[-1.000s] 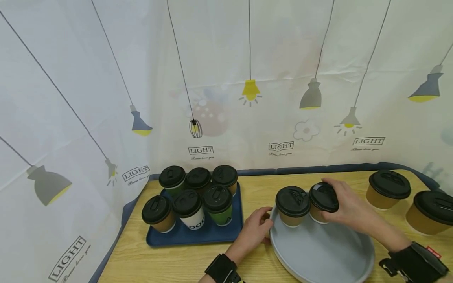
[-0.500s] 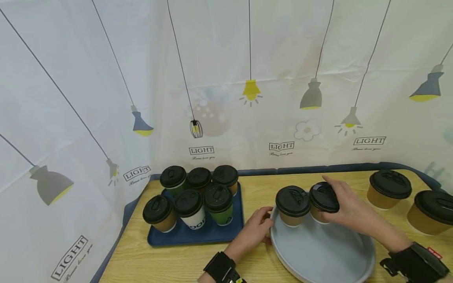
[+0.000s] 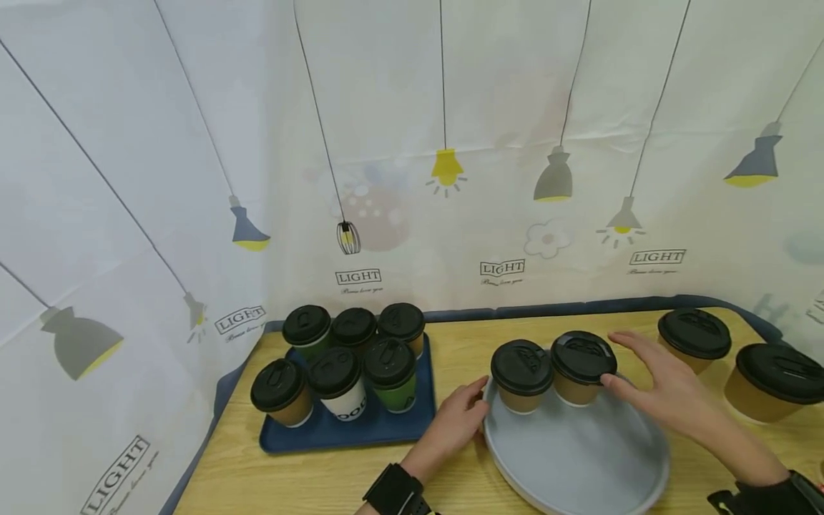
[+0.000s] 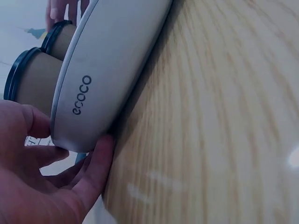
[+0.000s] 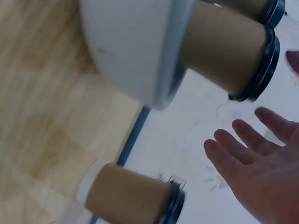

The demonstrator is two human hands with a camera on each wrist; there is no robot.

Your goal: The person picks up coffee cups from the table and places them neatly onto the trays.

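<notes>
A round grey tray [image 3: 582, 458] stands on the wooden table, with "ecoco" lettering on its deep side wall in the left wrist view. Two brown paper cups with black lids stand upright at its far side, a left cup [image 3: 523, 370] and a right cup [image 3: 584, 361]. My left hand [image 3: 453, 420] grips the tray's left edge, thumb at the rim and fingertips low on the wall. Just right of the right cup, my right hand [image 3: 672, 390] is spread, holding nothing. In the right wrist view, its fingers [image 5: 229, 151] are apart from that cup [image 5: 229, 46].
On the left, a blue rectangular tray [image 3: 399, 429] bears several lidded cups in brown, white and green. Two more brown cups, one farther back [image 3: 694, 340] and one nearer [image 3: 775, 383], stand right of the round tray. A printed cloth [image 3: 412, 214] hangs behind the table.
My right hand has let go of the right cup and moved off to the right with its fingers spread. The cup stays on the round tray. My left hand keeps its hold.
</notes>
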